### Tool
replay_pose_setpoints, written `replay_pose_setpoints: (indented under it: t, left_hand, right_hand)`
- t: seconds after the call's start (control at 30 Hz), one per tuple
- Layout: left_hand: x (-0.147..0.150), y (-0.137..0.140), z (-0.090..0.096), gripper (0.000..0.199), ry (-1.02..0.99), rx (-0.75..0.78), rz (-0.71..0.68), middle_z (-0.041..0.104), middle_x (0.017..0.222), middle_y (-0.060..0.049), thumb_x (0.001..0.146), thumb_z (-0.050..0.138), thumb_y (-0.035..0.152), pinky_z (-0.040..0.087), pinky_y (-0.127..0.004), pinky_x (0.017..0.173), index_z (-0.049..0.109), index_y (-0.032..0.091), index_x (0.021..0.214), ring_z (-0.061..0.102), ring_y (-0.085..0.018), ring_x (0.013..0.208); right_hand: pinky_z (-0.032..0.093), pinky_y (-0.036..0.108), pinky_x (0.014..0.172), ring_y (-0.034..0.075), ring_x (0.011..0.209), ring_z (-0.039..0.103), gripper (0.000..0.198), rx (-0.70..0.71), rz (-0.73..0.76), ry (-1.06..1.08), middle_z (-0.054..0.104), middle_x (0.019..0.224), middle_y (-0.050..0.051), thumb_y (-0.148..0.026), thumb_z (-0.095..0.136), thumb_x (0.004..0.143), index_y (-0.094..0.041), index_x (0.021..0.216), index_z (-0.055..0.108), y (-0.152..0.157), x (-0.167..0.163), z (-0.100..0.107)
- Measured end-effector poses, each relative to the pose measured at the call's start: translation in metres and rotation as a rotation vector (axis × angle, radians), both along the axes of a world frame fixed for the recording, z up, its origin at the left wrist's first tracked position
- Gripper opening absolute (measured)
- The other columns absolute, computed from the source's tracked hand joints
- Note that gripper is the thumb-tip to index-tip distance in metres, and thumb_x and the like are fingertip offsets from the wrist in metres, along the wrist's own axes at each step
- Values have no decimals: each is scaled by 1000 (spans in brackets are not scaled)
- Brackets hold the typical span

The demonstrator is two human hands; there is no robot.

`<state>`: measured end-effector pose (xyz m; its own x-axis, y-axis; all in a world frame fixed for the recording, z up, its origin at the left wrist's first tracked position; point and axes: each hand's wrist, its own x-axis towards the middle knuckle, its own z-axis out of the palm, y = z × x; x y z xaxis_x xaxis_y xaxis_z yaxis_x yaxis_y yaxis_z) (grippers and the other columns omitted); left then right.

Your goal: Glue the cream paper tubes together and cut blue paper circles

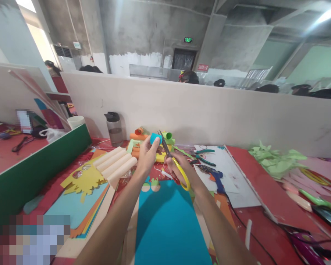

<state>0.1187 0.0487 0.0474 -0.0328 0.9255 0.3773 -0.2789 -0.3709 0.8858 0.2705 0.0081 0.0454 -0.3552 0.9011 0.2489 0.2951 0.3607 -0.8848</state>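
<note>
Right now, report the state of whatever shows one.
Small blue paper: pinched by left hand
Yellow-handled scissors: in right hand
Pliers: handles spread
Water bottle: upright, lid on
Glue gun: lying flat
Large blue sheet: flat
Cream paper: rolled
Light-green paper: crumpled
Exit sign: lit

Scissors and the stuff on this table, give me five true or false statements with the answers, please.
1. The right hand holds the scissors. True.
2. The small piece of paper in the left hand is yellow. False: it is blue.
3. The water bottle has a dark lid. True.
4. The glue gun lies to the left of the large blue sheet. False: it lies to the right.
5. The water bottle is lying on its side. False: it stands upright.
</note>
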Motion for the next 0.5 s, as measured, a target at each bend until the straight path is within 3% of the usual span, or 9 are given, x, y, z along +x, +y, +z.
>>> replay_pose_setpoints:
  t: [0.5]
  left_hand:
    - [-7, 2, 1, 33, 151, 95, 125, 58, 59, 3, 91, 59, 49, 43, -23, 55, 53, 21, 75, 56, -12, 55]
  right_hand:
    - [39, 24, 48, 13, 50, 47, 63, 0, 18, -28, 48, 57, -4, -82, 46, 84, -20, 89, 53, 1, -5, -6]
